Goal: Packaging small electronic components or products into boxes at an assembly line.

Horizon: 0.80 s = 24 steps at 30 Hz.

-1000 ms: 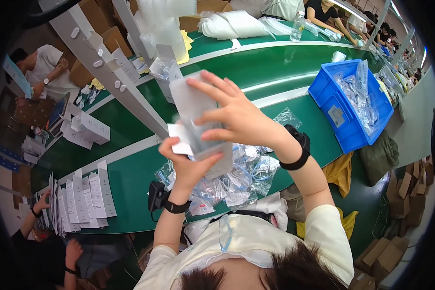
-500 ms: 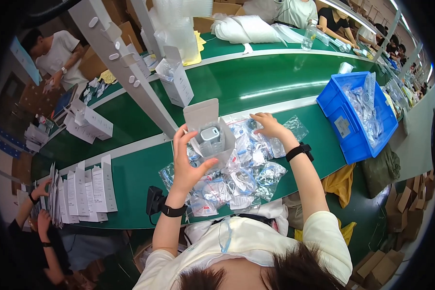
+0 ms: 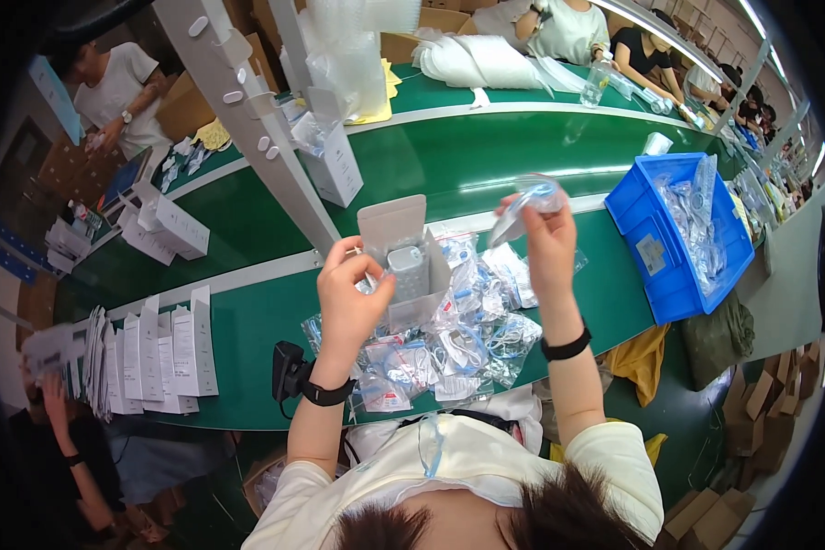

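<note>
Right of centre, our right hand point(image 3: 548, 240) holds a clear plastic bag point(image 3: 521, 203) with bluish tubing, pinched in the fingers above the tabletop point(image 3: 257, 335); the open white carton point(image 3: 438, 273) is at mid-frame, a grey-white device point(image 3: 407, 264) inside; our left hand point(image 3: 350, 289) is curled at its left edge, and we cannot tell whether it grips; the carton seems to rest on the heap of bagged tubing point(image 3: 463, 348), so slippery film beneath could let it tilt, spilling the device; a loose pinch could drop the bag among its lookalikes; the carton's upright lid flap point(image 3: 392, 220) could snag a passing wrist.
</note>
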Available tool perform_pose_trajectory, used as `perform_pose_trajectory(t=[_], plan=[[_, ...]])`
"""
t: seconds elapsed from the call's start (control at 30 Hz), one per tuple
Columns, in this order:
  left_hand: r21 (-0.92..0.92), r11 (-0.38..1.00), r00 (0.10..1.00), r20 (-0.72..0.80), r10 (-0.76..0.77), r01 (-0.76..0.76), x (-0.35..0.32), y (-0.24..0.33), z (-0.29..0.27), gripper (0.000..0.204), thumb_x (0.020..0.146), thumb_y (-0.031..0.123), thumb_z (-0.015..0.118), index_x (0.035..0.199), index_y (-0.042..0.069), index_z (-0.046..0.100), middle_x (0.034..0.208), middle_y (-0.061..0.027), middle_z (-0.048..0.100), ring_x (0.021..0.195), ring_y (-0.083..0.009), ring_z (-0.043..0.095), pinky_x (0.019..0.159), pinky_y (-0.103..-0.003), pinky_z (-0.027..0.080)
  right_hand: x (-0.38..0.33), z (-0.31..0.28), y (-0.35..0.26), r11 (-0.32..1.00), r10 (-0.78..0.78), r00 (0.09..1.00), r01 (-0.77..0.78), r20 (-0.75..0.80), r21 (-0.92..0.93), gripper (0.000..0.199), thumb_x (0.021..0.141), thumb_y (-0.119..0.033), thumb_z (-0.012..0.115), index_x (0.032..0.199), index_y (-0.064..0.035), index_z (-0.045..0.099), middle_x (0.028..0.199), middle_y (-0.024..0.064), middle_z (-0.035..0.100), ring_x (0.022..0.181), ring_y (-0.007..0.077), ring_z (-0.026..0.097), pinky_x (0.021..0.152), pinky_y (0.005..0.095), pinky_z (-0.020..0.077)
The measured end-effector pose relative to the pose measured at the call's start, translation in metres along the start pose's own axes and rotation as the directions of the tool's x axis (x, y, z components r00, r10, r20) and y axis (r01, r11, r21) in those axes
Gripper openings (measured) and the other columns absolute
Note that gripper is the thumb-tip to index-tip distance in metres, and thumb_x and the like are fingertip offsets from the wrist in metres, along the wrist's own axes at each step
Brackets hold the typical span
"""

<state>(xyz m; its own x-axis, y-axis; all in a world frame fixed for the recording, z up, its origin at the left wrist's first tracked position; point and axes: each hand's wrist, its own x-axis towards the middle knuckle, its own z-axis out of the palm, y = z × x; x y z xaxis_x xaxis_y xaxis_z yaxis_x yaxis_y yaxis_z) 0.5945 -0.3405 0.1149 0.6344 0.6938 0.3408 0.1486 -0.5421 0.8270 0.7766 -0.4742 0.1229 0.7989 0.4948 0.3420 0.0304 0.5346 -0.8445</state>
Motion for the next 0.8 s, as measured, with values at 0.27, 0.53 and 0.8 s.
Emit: perform_pose_trajectory(t=[0.27, 0.53, 0.8], plan=[[-0.077, 0.997, 0.998, -0.055, 0.003, -0.007, 0.009, -0.008, 0.012, 0.013, 0.062, -0.001, 0.063, 0.063, -0.002, 0.051, 0.099, -0.0105, 0.052, 0.082, -0.0137, 0.054, 0.057, -0.02, 0.043, -0.043, 0.058, 0.05, 0.926, -0.256, 0.915, 0.325, 0.31, -0.194, 0.049, 0.076, 0.005, 0.054, 0.118, -0.0102, 0.035, 0.093, 0.0125, 0.053, 0.084, 0.0249, 0.06, 0.069, 0.03, 0.0501], [-0.091, 0.996, 0.992, -0.124, -0.029, 0.018, 0.001, -0.012, 0.009, 0.012, 0.066, 0.0, 0.06, 0.066, 0.001, 0.048, 0.101, -0.0074, 0.052, 0.075, -0.0097, 0.048, 0.05, -0.019, 0.031, -0.032, 0.057, 0.013, 0.339, -0.393, 0.614, 0.789, 0.685, -0.513, 0.027, 0.061, -0.003, 0.062, 0.087, -0.0112, 0.06, 0.091, 0.008, 0.052, 0.084, 0.0267, 0.054, 0.08, 0.0395, 0.0419], [-0.084, 0.996, 0.992, -0.124, -0.031, 0.021, -0.002, -0.012, 0.019, 0.014, 0.069, 0.003, 0.061, 0.066, 0.0, 0.048, 0.102, -0.0122, 0.052, 0.08, -0.0176, 0.053, 0.06, -0.025, 0.039, -0.03, 0.047, 0.02, 0.247, -0.374, 0.502, 0.864, 0.779, -0.439, 0.029, 0.063, -0.009, 0.061, 0.091, -0.0092, 0.056, 0.088, 0.0053, 0.053, 0.081, 0.0213, 0.054, 0.077, 0.0392, 0.0422]])
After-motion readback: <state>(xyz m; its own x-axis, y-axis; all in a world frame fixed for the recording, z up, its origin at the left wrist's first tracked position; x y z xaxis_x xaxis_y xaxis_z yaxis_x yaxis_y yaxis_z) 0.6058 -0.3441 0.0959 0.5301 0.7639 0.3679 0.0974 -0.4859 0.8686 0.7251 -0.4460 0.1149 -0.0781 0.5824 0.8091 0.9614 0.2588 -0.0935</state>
